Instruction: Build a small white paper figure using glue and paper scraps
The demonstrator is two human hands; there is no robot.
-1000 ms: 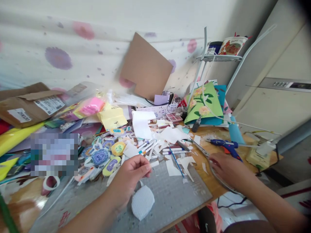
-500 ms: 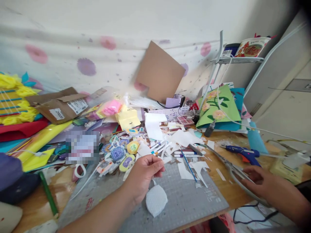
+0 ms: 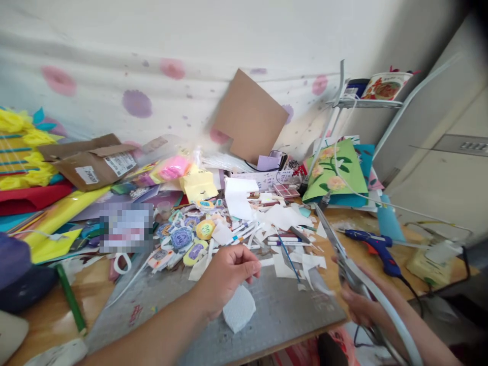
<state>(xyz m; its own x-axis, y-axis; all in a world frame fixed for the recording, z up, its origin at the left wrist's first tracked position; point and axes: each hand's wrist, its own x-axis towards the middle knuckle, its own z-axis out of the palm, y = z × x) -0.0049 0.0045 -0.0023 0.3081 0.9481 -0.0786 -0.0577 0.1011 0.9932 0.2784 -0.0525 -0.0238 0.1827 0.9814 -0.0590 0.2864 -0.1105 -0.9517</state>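
My left hand (image 3: 236, 269) is closed in a pinch above the grey cutting mat (image 3: 282, 310), with a small white paper strip (image 3: 267, 262) sticking out past its fingertips. Just below that hand lies a rounded, textured white piece (image 3: 239, 311) with a pointed lower end. My right hand (image 3: 364, 302) grips a pair of large metal scissors (image 3: 341, 251) at the mat's right side. Their blades point up and away, and they look nearly closed. Part of the right hand is hidden behind the scissor handles.
White paper scraps (image 3: 285, 217), pens (image 3: 287, 239) and small colourful decorated pieces (image 3: 182, 238) crowd the mat's far side. A blue glue gun (image 3: 368, 239) rests at right. A cardboard box (image 3: 91, 162) stands back left; a brown board (image 3: 251, 117) leans on the wall.
My right hand has come left towards the mat, lifting the scissors and turning their blades more upright. My left hand keeps its pinch on the strip. The view has shifted slightly.
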